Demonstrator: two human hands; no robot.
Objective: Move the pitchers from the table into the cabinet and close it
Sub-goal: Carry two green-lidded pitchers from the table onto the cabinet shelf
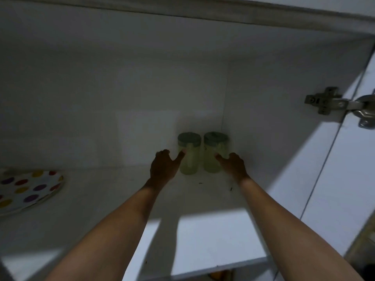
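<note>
Two pale green pitchers with darker green lids stand upright side by side on the cabinet shelf, deep in its back right corner. My left hand is just left of the left pitcher, with its thumb stretched out and touching the pitcher's side. To the right of the right pitcher is my right hand, whose thumb reaches the pitcher's front. Neither hand wraps around a pitcher, and the fingers are spread. Both forearms reach into the dim cabinet from below.
A white plate with coloured dots lies on the shelf at the far left. The cabinet's right door stands open, hung on a metal hinge. The cabinet's top edge runs overhead.
</note>
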